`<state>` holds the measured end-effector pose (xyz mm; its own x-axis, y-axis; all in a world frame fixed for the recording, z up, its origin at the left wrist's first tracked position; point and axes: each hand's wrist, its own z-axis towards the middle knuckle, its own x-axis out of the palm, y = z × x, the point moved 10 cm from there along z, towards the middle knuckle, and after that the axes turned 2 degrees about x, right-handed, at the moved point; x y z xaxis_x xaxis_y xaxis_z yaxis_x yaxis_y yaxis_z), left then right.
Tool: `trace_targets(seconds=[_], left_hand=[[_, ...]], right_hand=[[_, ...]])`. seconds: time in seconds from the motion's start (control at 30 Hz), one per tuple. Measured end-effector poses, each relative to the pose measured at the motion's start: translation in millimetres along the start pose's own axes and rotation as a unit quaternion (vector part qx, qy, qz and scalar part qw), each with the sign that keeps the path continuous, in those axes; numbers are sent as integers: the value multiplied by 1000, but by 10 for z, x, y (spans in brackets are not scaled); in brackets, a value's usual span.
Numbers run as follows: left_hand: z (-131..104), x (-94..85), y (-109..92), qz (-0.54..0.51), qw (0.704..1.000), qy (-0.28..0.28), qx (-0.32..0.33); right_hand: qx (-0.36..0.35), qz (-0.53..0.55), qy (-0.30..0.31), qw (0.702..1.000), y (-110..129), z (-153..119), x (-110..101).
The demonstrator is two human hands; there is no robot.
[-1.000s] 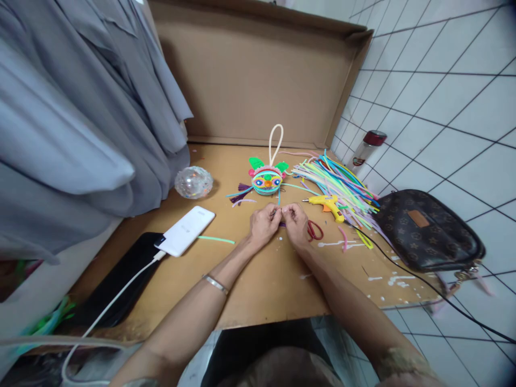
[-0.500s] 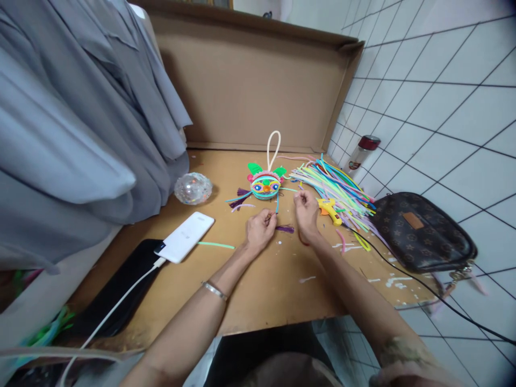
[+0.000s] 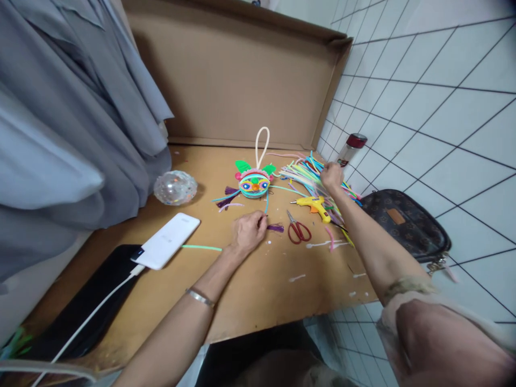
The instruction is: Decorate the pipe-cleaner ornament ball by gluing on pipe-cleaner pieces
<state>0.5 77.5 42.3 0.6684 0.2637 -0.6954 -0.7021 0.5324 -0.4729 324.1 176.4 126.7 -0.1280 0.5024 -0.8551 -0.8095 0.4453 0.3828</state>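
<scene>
The right hand (image 3: pixel 331 176) is stretched far out to the right and rests on the pile of colored sticks (image 3: pixel 318 180), its fingers curled down into them. The sticks lie long-ways, running from the craft toy (image 3: pixel 253 183) toward the tiled wall. The left hand (image 3: pixel 246 232) stays near on the worktop (image 3: pixel 258 279), pinching a little purple tuft (image 3: pixel 276 228). The two hands are well apart
</scene>
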Motion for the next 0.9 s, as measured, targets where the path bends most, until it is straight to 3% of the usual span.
trace_targets(seconds=[0.33,0.57,0.73,0.9], left_hand=[[7,-47,-93,46,998,22,21],[4,-37,-82,24,999,38,14],[5,-17,-81,24,999,45,19],[3,8,-80,18,998,49,24]], right_hand=[[103,-93,48,989,-675,294,157],[91,-85,88,988,-735,308,304],[56,-76,40,995,-648,310,254],[137,-55,55,988,-830,368,286]])
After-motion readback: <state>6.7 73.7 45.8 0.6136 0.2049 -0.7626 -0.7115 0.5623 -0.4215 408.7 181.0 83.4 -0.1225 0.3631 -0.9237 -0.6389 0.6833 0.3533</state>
